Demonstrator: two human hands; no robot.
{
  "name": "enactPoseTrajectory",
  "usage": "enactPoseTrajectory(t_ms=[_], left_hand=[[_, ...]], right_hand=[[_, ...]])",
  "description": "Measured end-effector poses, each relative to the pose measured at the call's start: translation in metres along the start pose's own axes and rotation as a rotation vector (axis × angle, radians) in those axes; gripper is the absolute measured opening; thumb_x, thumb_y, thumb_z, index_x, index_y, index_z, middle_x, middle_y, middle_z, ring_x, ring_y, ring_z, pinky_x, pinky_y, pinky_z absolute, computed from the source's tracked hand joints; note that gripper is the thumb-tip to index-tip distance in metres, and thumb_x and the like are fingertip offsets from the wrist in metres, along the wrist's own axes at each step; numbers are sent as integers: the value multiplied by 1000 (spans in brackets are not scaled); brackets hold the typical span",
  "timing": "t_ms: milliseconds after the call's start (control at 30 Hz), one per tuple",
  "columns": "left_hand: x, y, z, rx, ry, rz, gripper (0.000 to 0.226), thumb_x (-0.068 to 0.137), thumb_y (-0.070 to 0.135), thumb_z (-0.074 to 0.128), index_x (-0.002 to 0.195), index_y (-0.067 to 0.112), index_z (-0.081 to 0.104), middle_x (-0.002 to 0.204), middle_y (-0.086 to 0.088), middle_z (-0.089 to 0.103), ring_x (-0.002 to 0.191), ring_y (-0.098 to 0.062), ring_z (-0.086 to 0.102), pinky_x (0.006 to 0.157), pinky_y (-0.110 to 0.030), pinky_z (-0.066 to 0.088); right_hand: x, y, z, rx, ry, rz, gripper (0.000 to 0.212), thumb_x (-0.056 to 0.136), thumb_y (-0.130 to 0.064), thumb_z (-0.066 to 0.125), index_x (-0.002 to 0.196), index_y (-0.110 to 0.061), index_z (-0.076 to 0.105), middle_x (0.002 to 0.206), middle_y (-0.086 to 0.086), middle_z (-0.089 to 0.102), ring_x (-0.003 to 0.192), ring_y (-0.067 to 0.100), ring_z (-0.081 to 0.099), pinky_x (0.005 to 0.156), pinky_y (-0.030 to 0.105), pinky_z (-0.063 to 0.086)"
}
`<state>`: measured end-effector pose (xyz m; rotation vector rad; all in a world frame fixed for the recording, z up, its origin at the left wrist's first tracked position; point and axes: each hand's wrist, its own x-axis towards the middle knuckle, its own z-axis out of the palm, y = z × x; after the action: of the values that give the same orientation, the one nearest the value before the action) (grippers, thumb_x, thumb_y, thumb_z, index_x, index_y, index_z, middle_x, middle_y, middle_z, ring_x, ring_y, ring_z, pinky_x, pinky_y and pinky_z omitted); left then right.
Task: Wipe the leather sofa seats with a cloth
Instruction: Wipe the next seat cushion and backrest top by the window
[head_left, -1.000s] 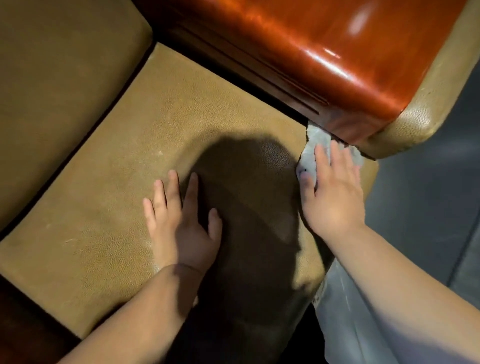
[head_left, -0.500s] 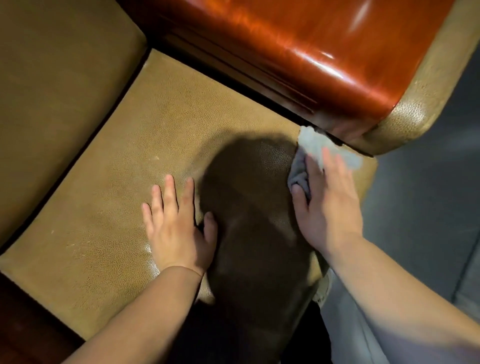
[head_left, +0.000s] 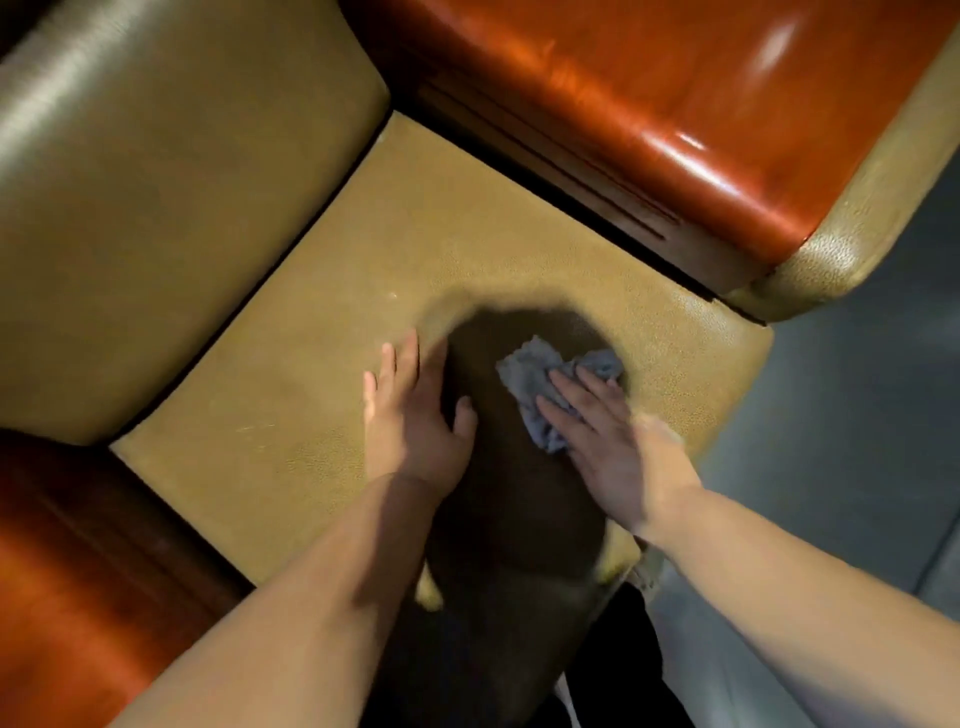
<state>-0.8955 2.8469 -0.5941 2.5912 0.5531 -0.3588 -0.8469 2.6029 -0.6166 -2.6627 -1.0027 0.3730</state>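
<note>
Now my right hand has slid the grey cloth away from the seat's far right corner, beside the glossy wooden armrest, to the middle of the tan leather seat. That suggests the corner is done and the centre is under way. My right fingers lie straight, pressing the cloth flat to the leather, not clutching it. My left hand rests flat and open on the seat just beside it, holding nothing. The crumpled cloth's long axis runs roughly from near me toward the armrest, fanning out beyond my fingertips.
</note>
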Motion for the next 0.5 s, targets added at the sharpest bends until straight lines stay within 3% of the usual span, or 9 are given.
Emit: enactPoseTrajectory(t_ms=[67,100,167,267,367,500], left_hand=[[-17,-4,-23,-83,-181,-38,71,98,33,58,164,27,32,176,-5,12,162,-28,6,131,-39,0],[-29,-5,-39,-89,-275,-83,68,100,28,62,163,24,36,175,-8,16,162,-27,12,130,-34,6],[-56,-8,-80,-88,-420,-227,52,102,30,61,152,17,52,165,-13,40,151,-29,39,121,-30,28],[-98,-10,-150,-79,-477,-377,38,106,38,53,134,16,66,136,-12,66,125,-30,61,104,-34,46],[-139,-12,-217,-53,-439,-389,40,106,42,51,138,21,62,134,-8,67,123,-27,63,104,-35,49],[-178,-7,-284,-14,-440,-368,48,107,45,47,147,21,56,141,-8,65,130,-27,60,110,-36,48]], right_hand=[[1,14,-40,61,-125,250,47,103,-14,52,150,-17,52,154,13,49,143,37,43,114,49,42],[1,12,-65,104,-161,382,35,106,-17,48,138,-14,59,143,17,56,130,40,53,104,45,47],[0,-8,-110,117,-276,546,25,109,-28,39,115,-14,59,114,19,64,97,40,59,78,41,47],[-4,-65,-166,182,-429,515,34,109,-43,29,115,-26,58,96,5,65,85,32,63,68,38,49],[-7,-128,-209,294,-483,472,29,109,-38,31,108,-30,59,86,-4,64,75,19,65,64,30,47],[-15,-206,-262,341,-512,395,37,101,-47,29,94,-30,62,87,-3,68,85,23,70,70,32,50]])
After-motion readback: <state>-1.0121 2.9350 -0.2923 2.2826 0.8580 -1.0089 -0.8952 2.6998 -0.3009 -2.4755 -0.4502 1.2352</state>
